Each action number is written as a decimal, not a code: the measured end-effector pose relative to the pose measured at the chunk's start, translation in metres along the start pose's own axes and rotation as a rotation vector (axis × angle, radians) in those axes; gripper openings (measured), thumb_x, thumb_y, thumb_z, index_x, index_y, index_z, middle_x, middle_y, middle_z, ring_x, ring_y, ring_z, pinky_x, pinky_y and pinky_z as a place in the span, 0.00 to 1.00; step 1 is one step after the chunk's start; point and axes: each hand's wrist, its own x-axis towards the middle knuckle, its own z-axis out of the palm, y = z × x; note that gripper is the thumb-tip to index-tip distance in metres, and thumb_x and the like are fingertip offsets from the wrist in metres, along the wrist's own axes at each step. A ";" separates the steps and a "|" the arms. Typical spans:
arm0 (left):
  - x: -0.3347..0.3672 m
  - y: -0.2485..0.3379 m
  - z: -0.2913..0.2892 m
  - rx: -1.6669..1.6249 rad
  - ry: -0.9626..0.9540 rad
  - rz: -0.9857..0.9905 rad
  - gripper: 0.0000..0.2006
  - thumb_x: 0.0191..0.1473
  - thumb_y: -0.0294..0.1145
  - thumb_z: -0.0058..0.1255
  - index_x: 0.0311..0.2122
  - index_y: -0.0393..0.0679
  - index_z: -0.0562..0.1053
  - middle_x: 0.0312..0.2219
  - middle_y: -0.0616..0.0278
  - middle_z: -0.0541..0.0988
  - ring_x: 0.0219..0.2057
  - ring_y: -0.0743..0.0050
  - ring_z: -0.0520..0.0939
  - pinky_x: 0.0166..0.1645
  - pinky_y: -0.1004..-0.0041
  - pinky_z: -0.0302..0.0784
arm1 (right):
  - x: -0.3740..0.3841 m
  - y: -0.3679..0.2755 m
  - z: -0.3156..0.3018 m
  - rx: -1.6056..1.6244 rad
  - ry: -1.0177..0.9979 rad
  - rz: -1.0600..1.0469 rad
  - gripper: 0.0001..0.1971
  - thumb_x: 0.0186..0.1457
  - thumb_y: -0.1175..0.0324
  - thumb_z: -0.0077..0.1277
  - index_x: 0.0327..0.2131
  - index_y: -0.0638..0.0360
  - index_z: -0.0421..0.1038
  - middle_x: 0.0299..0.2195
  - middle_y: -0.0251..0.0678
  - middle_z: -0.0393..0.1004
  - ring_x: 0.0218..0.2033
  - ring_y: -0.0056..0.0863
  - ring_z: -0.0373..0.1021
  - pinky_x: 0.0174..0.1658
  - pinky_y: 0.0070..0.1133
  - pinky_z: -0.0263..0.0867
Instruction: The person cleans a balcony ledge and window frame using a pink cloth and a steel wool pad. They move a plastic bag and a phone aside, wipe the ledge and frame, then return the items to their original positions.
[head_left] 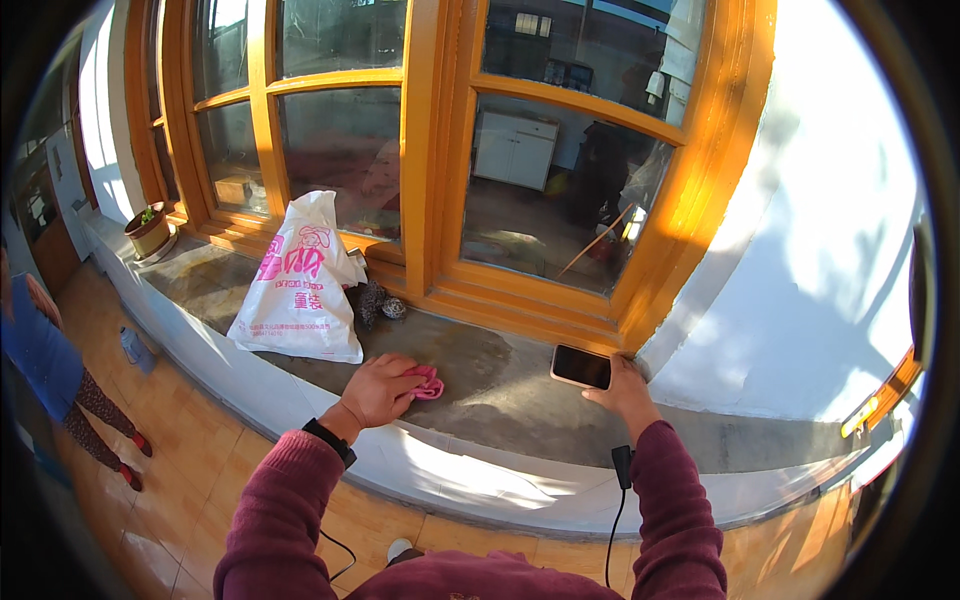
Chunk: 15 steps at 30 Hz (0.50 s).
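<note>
My left hand [376, 391], with a black band on its wrist, is closed on a bunched pink cloth [429, 384] pressed against the grey window ledge [480, 400]. Further right, my right hand [627, 388] grips the right end of a smartphone [578, 367] with a dark screen and a pale edge, close to the window frame. A white plastic bag with pink print [300, 285] stands on the ledge beyond my left hand. Beside the bag are a dark bristly clump [371, 300] and a greyish tangled ball [394, 308]; their kind is unclear.
An orange wooden window frame [430, 150] rises behind the ledge. A potted plant [149, 231] stands at the ledge's far left. On the tiled floor at left are a person in blue [45, 350] and a bluish container [135, 349]. A black cable [612, 530] hangs beside my right sleeve.
</note>
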 end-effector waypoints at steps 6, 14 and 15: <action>-0.001 -0.001 0.000 0.016 0.010 0.016 0.17 0.48 0.34 0.58 0.46 0.52 0.79 0.46 0.63 0.76 0.50 0.57 0.75 0.50 0.58 0.73 | 0.006 0.006 -0.005 0.013 -0.019 -0.004 0.56 0.35 0.37 0.67 0.61 0.70 0.60 0.60 0.53 0.62 0.63 0.50 0.58 0.65 0.37 0.57; -0.003 0.000 -0.004 -0.014 -0.004 -0.015 0.15 0.48 0.36 0.57 0.44 0.52 0.78 0.45 0.65 0.75 0.50 0.60 0.75 0.47 0.58 0.73 | 0.006 -0.010 -0.016 0.005 -0.173 -0.173 0.48 0.33 0.39 0.67 0.51 0.70 0.71 0.54 0.54 0.66 0.60 0.51 0.59 0.62 0.35 0.58; -0.003 0.000 -0.004 -0.013 -0.001 -0.012 0.16 0.48 0.36 0.57 0.45 0.52 0.78 0.46 0.64 0.75 0.50 0.59 0.75 0.47 0.58 0.73 | 0.007 -0.011 -0.019 0.005 -0.195 -0.181 0.47 0.33 0.40 0.67 0.50 0.70 0.72 0.53 0.54 0.66 0.60 0.51 0.60 0.62 0.35 0.58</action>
